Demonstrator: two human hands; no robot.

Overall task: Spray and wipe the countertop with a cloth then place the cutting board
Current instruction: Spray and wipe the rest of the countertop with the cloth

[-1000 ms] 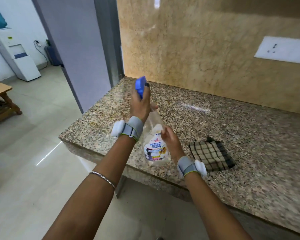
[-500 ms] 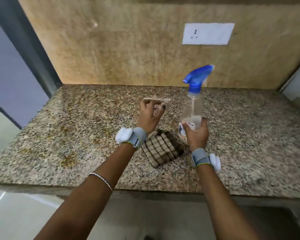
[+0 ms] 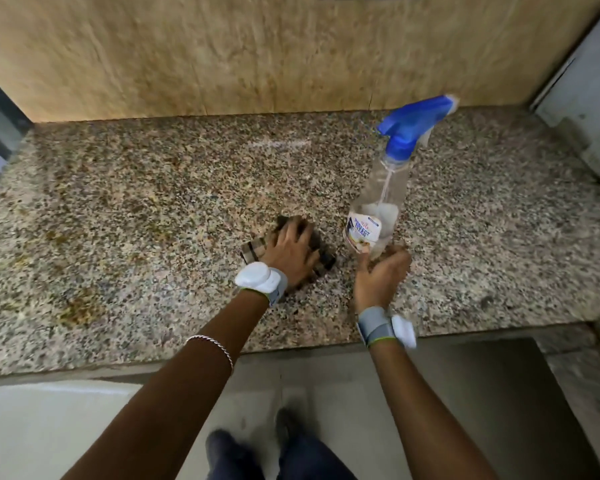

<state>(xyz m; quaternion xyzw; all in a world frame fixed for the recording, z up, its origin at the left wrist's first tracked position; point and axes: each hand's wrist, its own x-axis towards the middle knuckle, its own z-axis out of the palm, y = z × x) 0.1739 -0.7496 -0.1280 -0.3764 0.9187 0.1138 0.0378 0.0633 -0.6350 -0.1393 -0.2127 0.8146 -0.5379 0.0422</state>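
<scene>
Gripping one bottle (image 3: 378, 202), pressing one cloth (image 3: 253, 249).

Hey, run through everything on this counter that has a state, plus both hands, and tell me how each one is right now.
Spray bottle: upright on the countertop, liquid low.
Cloth: bunched on the countertop, under the left hand.
Left hand: resting on the cloth, fingers spread.
Right hand: curled at the bottle's base; actual hold unclear.
</scene>
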